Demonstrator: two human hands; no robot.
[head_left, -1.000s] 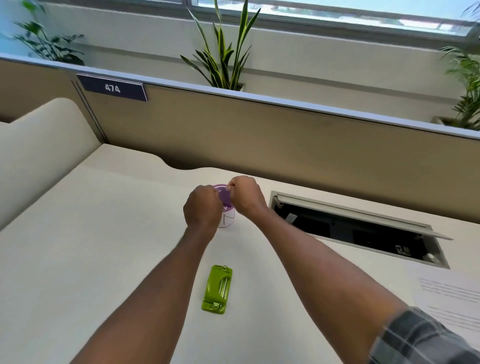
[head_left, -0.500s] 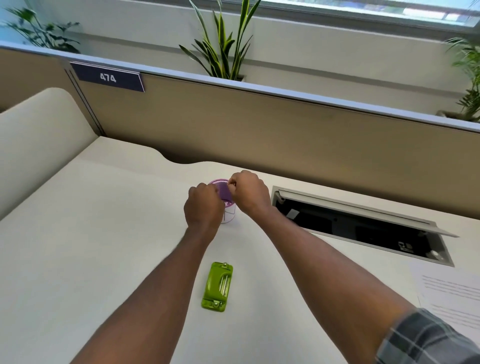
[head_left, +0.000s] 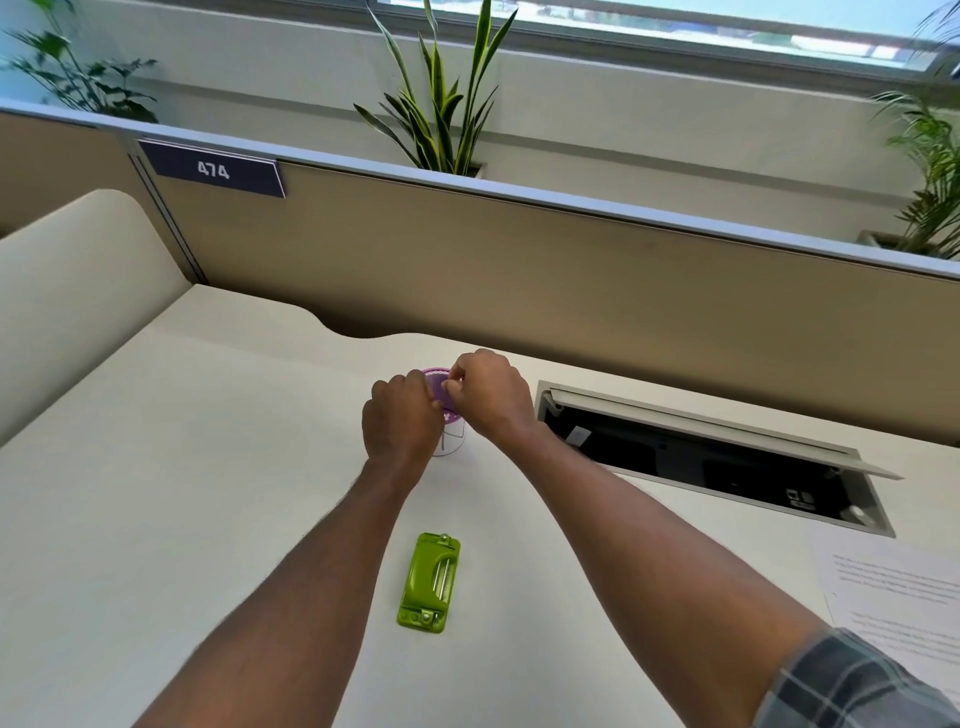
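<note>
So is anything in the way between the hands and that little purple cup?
No, nothing visible. The left hand and right hand are both on the purple-lidded cup, fingers curled at its top. The green hole punch lies nearer the person, apart from it.

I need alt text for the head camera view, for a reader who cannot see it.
Two bare hands work on a small white container on a cream desk: the left hand holds its side, the right hand pinches its purple lid. A green hole punch lies nearer, between the forearms; an open cable hatch is at right.
</note>
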